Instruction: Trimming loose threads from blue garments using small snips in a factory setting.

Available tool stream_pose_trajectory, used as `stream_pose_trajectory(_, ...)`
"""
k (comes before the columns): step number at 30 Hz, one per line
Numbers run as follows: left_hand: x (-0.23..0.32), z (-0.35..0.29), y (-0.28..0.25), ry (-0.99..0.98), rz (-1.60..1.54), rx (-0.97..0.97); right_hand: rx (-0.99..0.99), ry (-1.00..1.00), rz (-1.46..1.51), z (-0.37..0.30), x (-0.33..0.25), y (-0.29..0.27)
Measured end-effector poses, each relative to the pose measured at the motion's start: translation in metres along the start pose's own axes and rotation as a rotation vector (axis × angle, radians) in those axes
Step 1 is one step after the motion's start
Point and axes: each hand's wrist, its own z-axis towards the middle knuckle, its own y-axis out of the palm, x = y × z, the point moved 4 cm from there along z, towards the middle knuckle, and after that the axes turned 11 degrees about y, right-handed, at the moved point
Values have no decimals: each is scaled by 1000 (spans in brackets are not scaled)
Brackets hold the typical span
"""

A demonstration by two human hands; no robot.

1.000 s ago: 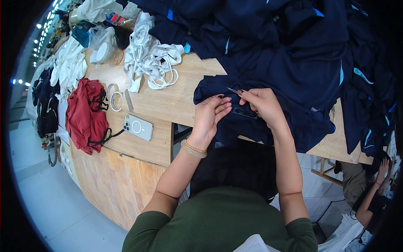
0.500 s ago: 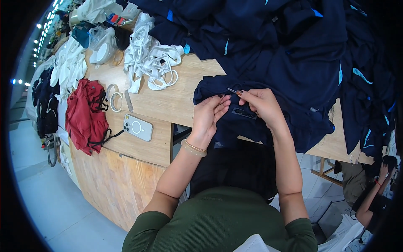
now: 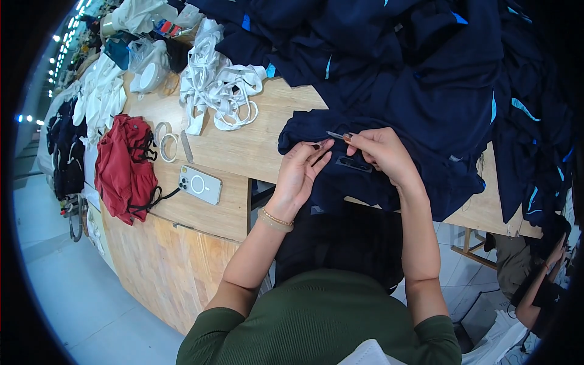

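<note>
A navy garment lies bunched at the table's front edge, below both my hands. My right hand is closed round small thread snips, their metal tip pointing left. Thumb and forefinger of my left hand pinch together just below that tip, over the garment; what they hold is too small to make out. The other fingers of that hand are loosely curled. A dark rectangular label or patch rests on the fabric under my right hand.
A large navy fabric pile with light-blue strips covers the far right. Left on the wooden table are white straps, a phone, tape rolls and a red cloth bag. Another person's arm shows lower right.
My left hand has shifted slightly left and down with its wrist. The snips have moved a little left and lower, and their tip now lies close to my left fingertips.
</note>
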Motion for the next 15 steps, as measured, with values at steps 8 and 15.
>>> stream_pose_trajectory(8, 1, 1, -2, 21, 23, -65, 19, -9, -160, 2, 3, 2)
stream_pose_trajectory(15, 3, 0, 2, 26, 59, -28, 54, -82, -180, 4, 2, 4)
